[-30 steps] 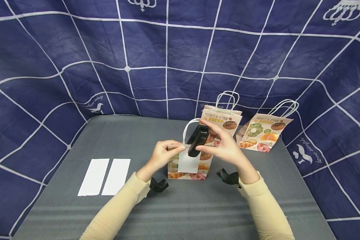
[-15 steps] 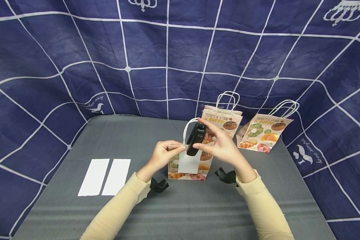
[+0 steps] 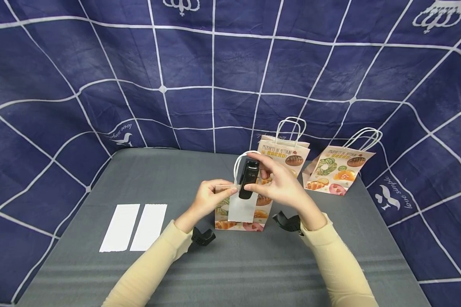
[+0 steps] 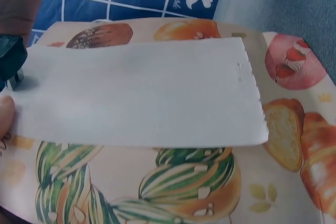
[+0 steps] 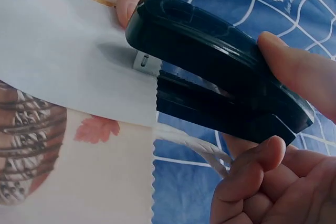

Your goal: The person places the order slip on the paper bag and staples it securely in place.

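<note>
A black stapler (image 5: pixel 210 51) is gripped by my right hand (image 3: pixel 286 183), thumb on one side and fingers on the other. Its jaws straddle the zigzag top edge of a paper bag (image 3: pixel 259 226) printed with breads. A blank white paper slip (image 4: pixel 142 93) lies flat against the bag's front, its upper end at the stapler's nose. My left hand (image 3: pixel 211 198) pinches the slip and bag rim together at the top left, thumb in front. The bag stands upright, with a white twisted handle (image 3: pixel 238 164) rising behind the stapler.
Two more white slips (image 3: pixel 120 228) lie side by side on the grey table (image 3: pixel 176 273) at left. Behind, a matching bag (image 3: pixel 284 147) stands, and another bag (image 3: pixel 336 170) leans at the right. A blue checked cloth (image 3: pixel 184 64) hangs around the back and sides.
The right hand has shifted slightly left with the stapler, which has turned more upright over the bag's top edge. The left hand stays in place.
</note>
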The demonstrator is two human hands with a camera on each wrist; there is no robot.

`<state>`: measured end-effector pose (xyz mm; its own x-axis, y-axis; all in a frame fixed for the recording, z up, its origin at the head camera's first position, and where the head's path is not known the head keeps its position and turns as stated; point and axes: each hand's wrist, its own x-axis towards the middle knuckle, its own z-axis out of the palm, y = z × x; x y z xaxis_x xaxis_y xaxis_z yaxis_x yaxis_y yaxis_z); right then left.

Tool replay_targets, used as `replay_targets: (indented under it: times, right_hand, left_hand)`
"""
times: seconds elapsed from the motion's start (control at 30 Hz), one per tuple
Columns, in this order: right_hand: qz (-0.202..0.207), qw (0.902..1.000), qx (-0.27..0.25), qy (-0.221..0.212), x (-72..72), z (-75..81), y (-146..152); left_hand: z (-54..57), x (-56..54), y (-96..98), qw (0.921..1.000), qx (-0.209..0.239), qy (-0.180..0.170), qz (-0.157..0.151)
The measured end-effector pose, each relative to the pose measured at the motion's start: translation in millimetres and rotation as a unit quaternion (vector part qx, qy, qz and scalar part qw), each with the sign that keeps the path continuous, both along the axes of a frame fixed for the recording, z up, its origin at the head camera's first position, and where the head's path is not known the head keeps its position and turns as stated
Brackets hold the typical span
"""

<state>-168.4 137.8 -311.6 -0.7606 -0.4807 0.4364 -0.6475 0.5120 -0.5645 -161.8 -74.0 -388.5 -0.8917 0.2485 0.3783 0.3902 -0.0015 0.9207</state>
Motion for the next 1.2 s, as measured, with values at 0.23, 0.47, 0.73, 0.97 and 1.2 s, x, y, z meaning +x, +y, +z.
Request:
replay_targets:
  times: [0.23,0.47,0.73,0.97,1.2]
  right_hand:
    - [-0.003,0.9999,0.011,0.001,-0.1,2.1,-0.5]
    - [0.003,0.9997,0.02,0.015,-0.9,3.8,-0.2]
    - [0.01,0.9997,0.022,-0.006,-1.7,6.1,0.2]
    - [0.016,0.9996,0.019,-0.014,-1.3,6.7,0.6]
    - [0.012,0.9997,0.022,-0.001,-0.3,6.1,0.1]
  left_hand:
    - [-0.3,-2.8,-3.3,0.9997,0.001,-0.002,-0.023]
    - [2.8,-3.0,-4.1,0.9995,-0.008,0.009,-0.03]
    - [4.0,-2.3,-3.0,0.9995,-0.012,0.022,-0.021]
    - [3.9,-2.2,-3.4,0.9995,-0.012,0.02,-0.022]
    - [-12.1,-11.0,-3.0,0.9995,-0.008,0.017,-0.024]
